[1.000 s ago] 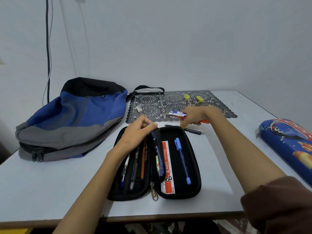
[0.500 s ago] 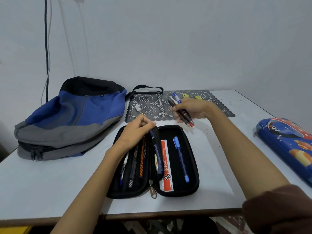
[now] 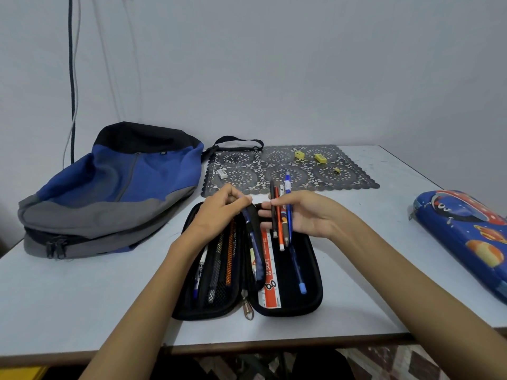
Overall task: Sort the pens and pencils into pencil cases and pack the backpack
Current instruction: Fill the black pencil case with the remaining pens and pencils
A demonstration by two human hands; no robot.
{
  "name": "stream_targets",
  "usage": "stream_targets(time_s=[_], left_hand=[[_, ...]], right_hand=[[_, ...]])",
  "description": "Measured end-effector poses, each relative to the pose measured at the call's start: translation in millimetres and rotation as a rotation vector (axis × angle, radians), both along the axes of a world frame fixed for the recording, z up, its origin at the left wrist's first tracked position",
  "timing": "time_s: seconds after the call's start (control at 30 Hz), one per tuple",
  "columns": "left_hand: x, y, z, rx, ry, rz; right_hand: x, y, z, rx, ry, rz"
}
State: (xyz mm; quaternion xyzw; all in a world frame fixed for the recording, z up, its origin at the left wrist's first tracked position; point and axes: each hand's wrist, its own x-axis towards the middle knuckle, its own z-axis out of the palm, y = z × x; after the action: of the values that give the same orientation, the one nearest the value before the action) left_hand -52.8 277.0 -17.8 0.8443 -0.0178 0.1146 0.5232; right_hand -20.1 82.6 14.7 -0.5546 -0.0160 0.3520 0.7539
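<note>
Over the open black pencil case [image 3: 285, 292] in the middle of the table [image 3: 82, 297], the right hand [image 3: 307, 215] grips a bunch of pens [image 3: 279, 215] between thumb and fingers, their lower ends pointing down at the case's right half. The left hand [image 3: 216, 212] pinches the top of the middle flap [image 3: 255, 242] and holds it lifted at the spine, which leaves that half uncovered. The step in hand looks like laying the bunch in beside the ruler [image 3: 267, 272] and the blue pen [image 3: 297, 267] already lying there.

To do it well, I would turn the bunch so it runs along the case and lower it until the ends touch the lining. Only then should the grip loosen, so nothing rolls over the rim onto the table. The pens stick out unevenly, and a tap of their ends against the lining would square them. The flap is best held aside until all lie flat, or it may trap one crosswise and block the zip.

The backpack [image 3: 109, 193] lies well apart at the left, seemingly not yet packed, and the blue pencil case [image 3: 466, 237] sits at the right edge, apparently closed. Small yellow pieces [image 3: 320, 158] and a white eraser [image 3: 222, 174] lie on the lace mat [image 3: 343, 182] behind
</note>
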Motion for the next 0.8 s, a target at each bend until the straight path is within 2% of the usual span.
stream_targets(time_s=[0.13,0.3,0.53,0.8], left_hand=[[0.4,0.7,-0.5,-0.005,-0.004,-0.006],[0.0,0.5,0.2,-0.017,0.003,-0.01],[0.2,1.2,0.1,-0.02,0.002,-0.015],[0.2,1.6,-0.1,-0.022,0.011,-0.018]], right_hand=[[-12.3,-13.1,1.0,0.0,0.039,0.079],[-28.1,-21.2,-3.3,-0.01,-0.034,0.202],[-36.9,-22.6,1.3,0.082,-0.009,0.218],[-43.9,-27.6,14.0,0.061,-0.043,0.085]])
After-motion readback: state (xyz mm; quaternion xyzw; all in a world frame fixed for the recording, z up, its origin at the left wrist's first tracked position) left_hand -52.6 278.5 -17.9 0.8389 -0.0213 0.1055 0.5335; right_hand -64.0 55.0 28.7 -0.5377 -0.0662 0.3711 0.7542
